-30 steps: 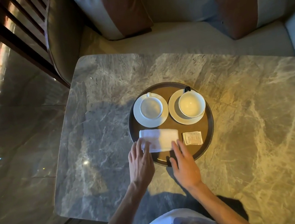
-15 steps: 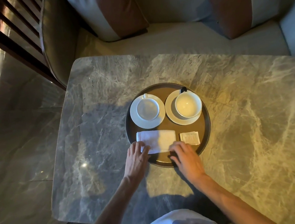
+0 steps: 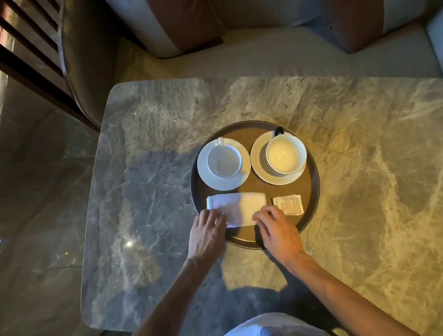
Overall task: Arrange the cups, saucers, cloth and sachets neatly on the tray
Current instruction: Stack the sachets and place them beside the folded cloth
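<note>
Cloth (image 3: 238,208), white and folded, pinched at both near corners by left hand (image 3: 207,233) and right hand (image 3: 277,230).
Beyond the grip, the tray (image 3: 315,184) holds two cups on saucers; sachets (image 3: 288,205) lie just right.

Two cups (image 3: 224,161) (image 3: 285,153); two saucers (image 3: 211,181) (image 3: 259,168); one cloth (image 3: 237,207); one tray (image 3: 314,184).

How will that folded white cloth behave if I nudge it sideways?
The cloth looks soft and layered, so it would probably bunch or unfold rather than slide whole. It seems light, so a nudge would hardly move the tray. The sachets lie close beside it and might shift.
</note>
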The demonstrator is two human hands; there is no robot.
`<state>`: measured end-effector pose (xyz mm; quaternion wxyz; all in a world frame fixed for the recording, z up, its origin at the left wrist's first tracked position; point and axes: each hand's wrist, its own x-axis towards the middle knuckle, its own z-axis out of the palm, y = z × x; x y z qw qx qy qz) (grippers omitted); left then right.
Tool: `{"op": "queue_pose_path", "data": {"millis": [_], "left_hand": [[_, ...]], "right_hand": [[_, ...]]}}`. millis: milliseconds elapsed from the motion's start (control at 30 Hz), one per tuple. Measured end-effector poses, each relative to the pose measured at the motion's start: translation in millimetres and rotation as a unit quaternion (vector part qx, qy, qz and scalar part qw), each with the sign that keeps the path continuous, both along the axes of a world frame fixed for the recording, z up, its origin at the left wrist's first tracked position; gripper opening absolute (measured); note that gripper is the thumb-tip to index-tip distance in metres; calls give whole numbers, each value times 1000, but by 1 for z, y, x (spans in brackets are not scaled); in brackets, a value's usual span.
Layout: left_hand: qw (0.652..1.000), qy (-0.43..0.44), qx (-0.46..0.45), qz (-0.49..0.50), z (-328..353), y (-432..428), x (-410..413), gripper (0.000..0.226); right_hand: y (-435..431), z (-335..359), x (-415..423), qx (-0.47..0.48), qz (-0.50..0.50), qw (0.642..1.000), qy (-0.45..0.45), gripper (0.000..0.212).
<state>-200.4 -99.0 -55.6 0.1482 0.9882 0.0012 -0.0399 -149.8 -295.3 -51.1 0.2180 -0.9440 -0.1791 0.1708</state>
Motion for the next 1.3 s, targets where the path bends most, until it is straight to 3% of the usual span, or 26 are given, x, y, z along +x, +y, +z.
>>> {"op": "queue_pose_path", "data": {"millis": [67,133,233,300,367,567,867,1100,1300], "left_hand": [[996,-21,-27,77,3,0,-1,3],[969,-19,-78,232,2,5,1,6],[856,55,-242,455,-5,21,9,13],[806,109,-328,481,-12,32,14,19],[807,143,-339,462,-18,37,18,17],[805,119,-336,475,-31,40,25,11],[792,123,-326,501,-33,40,32,14],[796,159,-331,481,-20,43,33,19],[806,209,-351,428,2,51,35,21]], "right_hand": [[-16,5,11,48,-79,995,-34,13],[-42,4,28,71,-215,971,-72,14],[-81,-9,55,82,-409,909,-4,25],[-95,-18,64,152,-492,850,113,23],[-99,-23,65,193,-514,816,180,19],[-100,-35,54,200,-532,796,210,18],[-100,-44,48,181,-539,794,214,4],[-97,-32,53,162,-527,801,232,12],[-91,-13,49,126,-483,837,226,22]]}}
